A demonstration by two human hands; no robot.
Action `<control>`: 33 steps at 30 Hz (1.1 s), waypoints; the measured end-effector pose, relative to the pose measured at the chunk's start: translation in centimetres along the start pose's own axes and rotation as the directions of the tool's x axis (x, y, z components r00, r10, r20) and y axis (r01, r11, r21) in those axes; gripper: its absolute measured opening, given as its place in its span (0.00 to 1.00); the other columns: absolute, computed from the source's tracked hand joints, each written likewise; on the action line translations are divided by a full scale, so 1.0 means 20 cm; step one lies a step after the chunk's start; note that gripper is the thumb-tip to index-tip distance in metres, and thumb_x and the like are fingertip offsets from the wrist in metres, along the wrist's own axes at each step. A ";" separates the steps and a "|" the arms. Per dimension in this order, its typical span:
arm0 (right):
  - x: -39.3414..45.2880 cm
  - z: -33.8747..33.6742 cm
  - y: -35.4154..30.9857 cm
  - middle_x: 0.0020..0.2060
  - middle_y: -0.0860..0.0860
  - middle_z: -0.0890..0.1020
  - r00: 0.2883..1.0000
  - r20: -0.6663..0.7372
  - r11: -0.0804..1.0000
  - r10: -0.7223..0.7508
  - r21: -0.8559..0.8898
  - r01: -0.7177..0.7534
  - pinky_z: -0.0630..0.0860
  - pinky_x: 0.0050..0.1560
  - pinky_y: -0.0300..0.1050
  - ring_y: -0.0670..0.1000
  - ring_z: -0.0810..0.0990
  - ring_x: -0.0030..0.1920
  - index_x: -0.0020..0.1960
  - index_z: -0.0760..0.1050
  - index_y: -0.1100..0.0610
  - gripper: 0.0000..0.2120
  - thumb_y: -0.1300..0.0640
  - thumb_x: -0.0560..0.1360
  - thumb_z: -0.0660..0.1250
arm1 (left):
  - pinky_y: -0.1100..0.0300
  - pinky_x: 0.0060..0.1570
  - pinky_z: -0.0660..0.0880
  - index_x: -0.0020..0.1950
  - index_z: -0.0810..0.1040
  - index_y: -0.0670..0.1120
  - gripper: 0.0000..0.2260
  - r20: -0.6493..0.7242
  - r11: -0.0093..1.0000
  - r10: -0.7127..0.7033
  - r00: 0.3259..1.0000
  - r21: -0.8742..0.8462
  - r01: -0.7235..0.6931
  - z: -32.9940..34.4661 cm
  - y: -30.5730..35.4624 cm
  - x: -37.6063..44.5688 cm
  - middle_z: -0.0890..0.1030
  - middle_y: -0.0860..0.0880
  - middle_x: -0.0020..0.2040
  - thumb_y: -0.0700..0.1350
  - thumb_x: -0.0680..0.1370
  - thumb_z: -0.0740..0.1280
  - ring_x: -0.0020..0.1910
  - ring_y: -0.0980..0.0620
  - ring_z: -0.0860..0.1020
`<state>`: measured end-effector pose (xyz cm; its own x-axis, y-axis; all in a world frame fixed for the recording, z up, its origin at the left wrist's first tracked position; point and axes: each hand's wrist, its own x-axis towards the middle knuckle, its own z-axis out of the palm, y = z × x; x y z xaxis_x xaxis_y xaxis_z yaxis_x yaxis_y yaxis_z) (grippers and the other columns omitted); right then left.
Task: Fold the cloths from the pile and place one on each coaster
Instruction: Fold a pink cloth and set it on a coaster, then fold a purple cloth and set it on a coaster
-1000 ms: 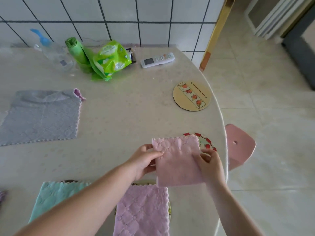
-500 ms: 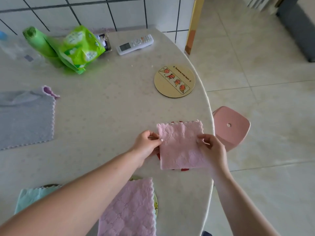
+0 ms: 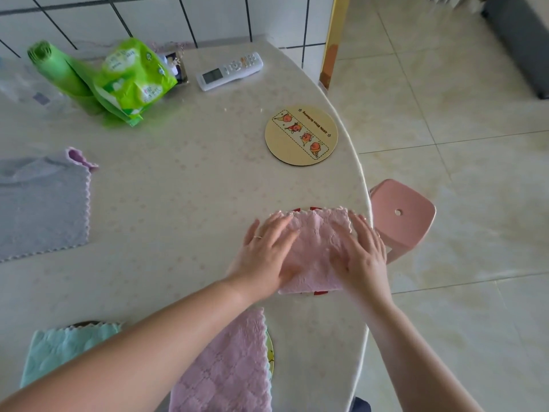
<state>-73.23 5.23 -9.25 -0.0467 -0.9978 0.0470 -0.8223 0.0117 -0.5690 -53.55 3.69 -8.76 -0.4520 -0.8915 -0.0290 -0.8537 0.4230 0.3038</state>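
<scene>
two flat hands, left (image 3: 264, 251) and right (image 3: 361, 252), fingers spread on the folded pink cloth (image 3: 313, 248); coaster (image 3: 301, 135) lettering illegible

At the far side of your desk (image 3: 166, 185), near the tiled wall (image 3: 154, 16), you have a green roll (image 3: 56, 69) lying beside a green plastic packet (image 3: 133, 78), the two touching. Just right of the packet lies a white remote control (image 3: 230, 71), screen end toward the packet. A clear plastic item at the far left is too blurred for you to identify. Off the desk's right edge, a pink stool (image 3: 401, 215) stands on the pale tiled floor (image 3: 460, 114).
</scene>
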 end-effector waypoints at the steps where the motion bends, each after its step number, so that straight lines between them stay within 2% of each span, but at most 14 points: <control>1: 0.00 0.01 0.00 0.72 0.53 0.66 0.995 0.091 0.998 -0.038 -0.050 0.043 0.53 0.71 0.57 0.51 0.56 0.73 0.67 0.71 0.51 0.27 0.47 0.70 0.54 | 0.41 0.65 0.63 0.66 0.72 0.43 0.30 0.094 0.996 0.040 0.995 0.075 -0.047 0.02 -0.01 -0.01 0.68 0.41 0.70 0.60 0.71 0.57 0.70 0.41 0.66; 4: -0.01 0.06 0.04 0.77 0.47 0.50 0.958 0.285 0.980 -0.019 -0.184 0.074 0.40 0.73 0.58 0.46 0.41 0.75 0.75 0.54 0.46 0.32 0.41 0.72 0.54 | 0.37 0.67 0.60 0.73 0.61 0.40 0.40 0.278 0.988 -0.023 0.960 0.153 -0.020 0.02 -0.02 -0.03 0.57 0.41 0.75 0.67 0.71 0.48 0.74 0.43 0.57; 6: -0.01 0.07 0.04 0.77 0.45 0.44 0.945 0.326 0.976 0.007 -0.208 0.064 0.37 0.73 0.58 0.45 0.38 0.75 0.76 0.48 0.45 0.32 0.43 0.75 0.57 | 0.39 0.72 0.50 0.76 0.46 0.43 0.43 0.348 0.983 -0.044 0.937 0.183 -0.022 0.01 -0.03 -0.03 0.41 0.46 0.76 0.69 0.69 0.41 0.76 0.47 0.43; 8: 0.00 0.05 0.02 0.76 0.45 0.43 0.938 0.345 0.973 0.021 -0.222 0.060 0.35 0.73 0.58 0.46 0.38 0.75 0.76 0.46 0.45 0.32 0.43 0.76 0.56 | 0.43 0.73 0.42 0.76 0.38 0.45 0.41 0.407 0.980 -0.060 0.911 0.196 -0.023 -0.01 -0.03 -0.02 0.34 0.48 0.75 0.69 0.71 0.41 0.75 0.50 0.36; 11: 0.01 0.01 -0.02 0.77 0.45 0.46 0.947 0.319 0.970 0.036 -0.241 0.045 0.36 0.72 0.58 0.47 0.40 0.76 0.76 0.50 0.46 0.32 0.39 0.74 0.51 | 0.46 0.73 0.40 0.76 0.41 0.46 0.37 0.385 0.991 -0.096 0.918 0.122 0.052 -0.06 -0.06 -0.06 0.37 0.48 0.77 0.64 0.77 0.53 0.75 0.50 0.37; 13: 0.00 -0.01 -0.08 0.76 0.47 0.53 0.967 0.256 0.982 0.006 -0.184 0.043 0.38 0.73 0.57 0.48 0.44 0.76 0.75 0.55 0.47 0.32 0.38 0.72 0.47 | 0.49 0.74 0.42 0.77 0.47 0.47 0.36 0.308 0.991 -0.132 0.942 0.016 0.134 -0.10 -0.12 -0.15 0.43 0.49 0.77 0.65 0.75 0.51 0.76 0.51 0.41; 16: -0.02 -0.01 -0.22 0.71 0.48 0.66 0.975 0.175 0.985 -0.140 -0.080 0.156 0.49 0.73 0.61 0.50 0.56 0.74 0.71 0.64 0.49 0.28 0.41 0.73 0.50 | 0.52 0.73 0.53 0.73 0.63 0.47 0.37 0.091 0.954 -0.222 0.971 -0.183 0.236 -0.19 -0.25 -0.33 0.60 0.49 0.75 0.65 0.69 0.48 0.75 0.50 0.56; 19: -0.04 0.08 -0.44 0.66 0.49 0.73 0.932 0.185 0.949 -0.311 0.010 0.315 0.59 0.69 0.63 0.52 0.64 0.71 0.65 0.71 0.51 0.23 0.42 0.75 0.54 | 0.52 0.65 0.68 0.60 0.77 0.43 0.26 -0.075 0.869 -0.391 0.917 -0.359 0.341 -0.27 -0.46 -0.53 0.76 0.44 0.63 0.58 0.71 0.57 0.64 0.46 0.73; 21: -0.06 0.17 -0.61 0.65 0.49 0.73 0.885 0.240 0.915 -0.399 0.046 0.401 0.59 0.71 0.60 0.50 0.64 0.70 0.62 0.74 0.51 0.22 0.41 0.75 0.55 | 0.55 0.60 0.70 0.55 0.80 0.40 0.22 -0.123 0.807 -0.494 0.861 -0.433 0.401 -0.32 -0.61 -0.68 0.80 0.42 0.55 0.55 0.71 0.60 0.58 0.44 0.77; 23: -0.08 0.27 -0.79 0.66 0.48 0.73 0.826 0.317 0.882 -0.467 0.091 0.463 0.55 0.72 0.55 0.48 0.62 0.70 0.61 0.75 0.50 0.24 0.40 0.74 0.53 | 0.60 0.59 0.67 0.53 0.80 0.38 0.22 -0.166 0.762 -0.582 0.796 -0.453 0.462 -0.36 -0.76 -0.83 0.81 0.41 0.52 0.54 0.71 0.61 0.55 0.44 0.78; 25: -0.09 0.38 -0.97 0.67 0.48 0.72 0.759 0.391 0.845 -0.520 0.108 0.524 0.55 0.73 0.55 0.48 0.62 0.71 0.62 0.76 0.51 0.27 0.38 0.73 0.52 | 0.64 0.59 0.65 0.52 0.80 0.37 0.23 -0.198 0.731 -0.642 0.741 -0.452 0.512 -0.41 -0.90 -0.97 0.81 0.39 0.51 0.54 0.70 0.61 0.54 0.49 0.77; 27: -0.09 0.48 -1.15 0.70 0.49 0.68 0.679 0.496 0.812 -0.541 0.098 0.575 0.54 0.73 0.56 0.49 0.59 0.73 0.65 0.73 0.51 0.31 0.36 0.72 0.49 | 0.60 0.60 0.68 0.53 0.80 0.37 0.25 -0.195 0.711 -0.681 0.706 -0.405 0.575 -0.43 -1.05 -1.09 0.80 0.39 0.53 0.56 0.70 0.60 0.55 0.48 0.76; 30: -0.08 0.64 -1.38 0.75 0.48 0.58 0.566 0.665 0.782 -0.488 0.044 0.622 0.47 0.75 0.51 0.49 0.51 0.75 0.72 0.63 0.51 0.28 0.39 0.76 0.53 | 0.51 0.65 0.68 0.60 0.78 0.40 0.30 -0.080 0.686 -0.717 0.693 -0.260 0.680 -0.45 -1.25 -1.22 0.76 0.41 0.62 0.60 0.69 0.58 0.63 0.43 0.73; 33: -0.05 0.81 -1.55 0.76 0.50 0.53 0.526 0.719 0.762 -0.453 0.007 0.647 0.48 0.74 0.48 0.50 0.51 0.75 0.74 0.59 0.54 0.29 0.43 0.77 0.57 | 0.51 0.70 0.61 0.68 0.71 0.46 0.23 -0.012 0.671 -0.733 0.680 -0.170 0.721 -0.48 -1.36 -1.28 0.65 0.46 0.73 0.53 0.75 0.64 0.72 0.47 0.61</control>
<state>-38.54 4.84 -4.94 0.7561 -0.5775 -0.3081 -0.6533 -0.6373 -0.4087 -16.23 13.35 -7.21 0.3217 -0.9181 -0.2315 -0.8551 -0.3867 0.3452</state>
